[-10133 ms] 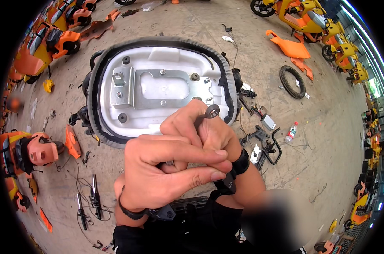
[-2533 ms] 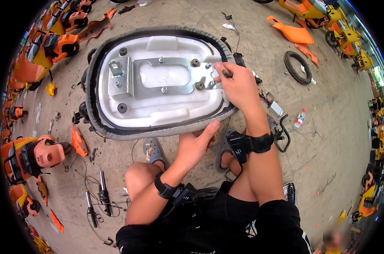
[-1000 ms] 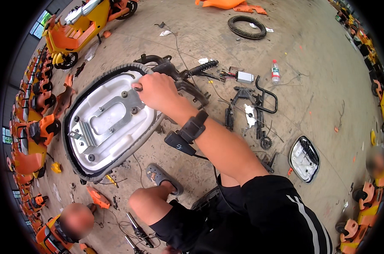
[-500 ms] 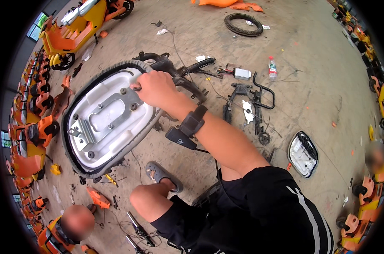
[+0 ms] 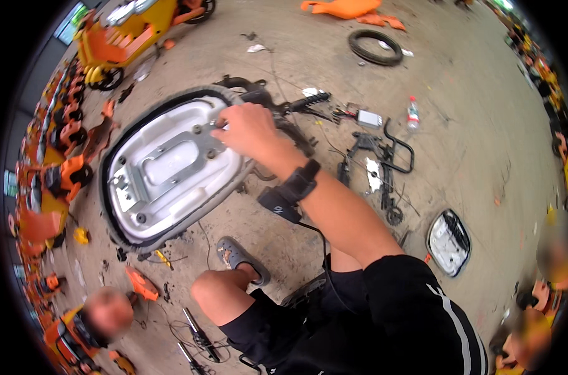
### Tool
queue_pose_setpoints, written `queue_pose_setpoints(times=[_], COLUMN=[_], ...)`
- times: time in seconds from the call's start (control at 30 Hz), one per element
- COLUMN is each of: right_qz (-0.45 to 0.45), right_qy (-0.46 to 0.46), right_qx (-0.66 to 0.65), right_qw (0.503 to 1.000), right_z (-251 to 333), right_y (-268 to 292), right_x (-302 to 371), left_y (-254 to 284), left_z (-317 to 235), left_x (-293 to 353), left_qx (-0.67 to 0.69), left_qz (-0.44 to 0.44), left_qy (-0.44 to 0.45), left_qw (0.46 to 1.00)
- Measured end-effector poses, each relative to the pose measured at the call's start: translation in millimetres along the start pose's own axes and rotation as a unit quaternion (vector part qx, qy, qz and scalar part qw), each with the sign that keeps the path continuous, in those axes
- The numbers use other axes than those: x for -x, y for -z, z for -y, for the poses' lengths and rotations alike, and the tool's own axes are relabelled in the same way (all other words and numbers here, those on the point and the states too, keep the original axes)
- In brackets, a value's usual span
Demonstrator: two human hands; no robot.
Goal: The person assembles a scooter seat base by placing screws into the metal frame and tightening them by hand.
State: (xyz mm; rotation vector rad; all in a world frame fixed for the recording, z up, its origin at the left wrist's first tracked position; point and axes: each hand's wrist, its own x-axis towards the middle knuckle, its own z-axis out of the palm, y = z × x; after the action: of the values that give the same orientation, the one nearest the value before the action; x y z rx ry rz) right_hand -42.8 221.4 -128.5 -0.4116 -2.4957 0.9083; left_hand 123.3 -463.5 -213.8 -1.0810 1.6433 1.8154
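Note:
A scooter seat (image 5: 112,215) lies with its white plastic underside up and a grey-black padded rim around it. A silver metal plate (image 5: 177,181) is fixed along its middle, with a bent bracket (image 5: 129,190) at the near-left end and black rubber buffers around. My right hand (image 5: 251,134) reaches to the far-right end of that plate, with thumb and fingers pinched together at the metal. Whatever the fingertips grip is too small to make out. A black strap with a small device (image 5: 290,190) is on my right wrist. My left hand is not in view.
Behind the seat is a dark metal frame with a shock absorber (image 5: 306,103). To the right are a silver controller box (image 5: 368,119), a bottle (image 5: 413,114), a black frame (image 5: 396,153) and another seat (image 5: 448,242). A tire (image 5: 376,48) lies farther off; yellow-orange scooters (image 5: 118,47) stand around.
The view has shifted slightly, so most things sit farther right. My right hand has drawn back a little from the nearest buffer, and the plate's end shows more beside the fingertips.

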Motion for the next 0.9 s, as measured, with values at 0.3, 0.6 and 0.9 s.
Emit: queue_pose_setpoints(times=[0.3,0.6,0.9], right_qz=[-0.014,0.082,0.052], right_qy=[0.01,0.083,0.09], right_qx=[-0.086,-0.109,-0.055], right_qw=[0.996,0.987,0.993], right_z=[-6,-23,-10], right_y=[21,23,20], right_x=[-9,-3,0], left_y=[55,-284,-464], left_z=[123,-61,-51], left_x=[54,138,76], left_qx=[-0.129,0.042,0.063], left_qz=[0.218,0.367,0.485], left_qy=[0.159,0.117,-0.054], left_qw=[0.954,0.922,0.871])
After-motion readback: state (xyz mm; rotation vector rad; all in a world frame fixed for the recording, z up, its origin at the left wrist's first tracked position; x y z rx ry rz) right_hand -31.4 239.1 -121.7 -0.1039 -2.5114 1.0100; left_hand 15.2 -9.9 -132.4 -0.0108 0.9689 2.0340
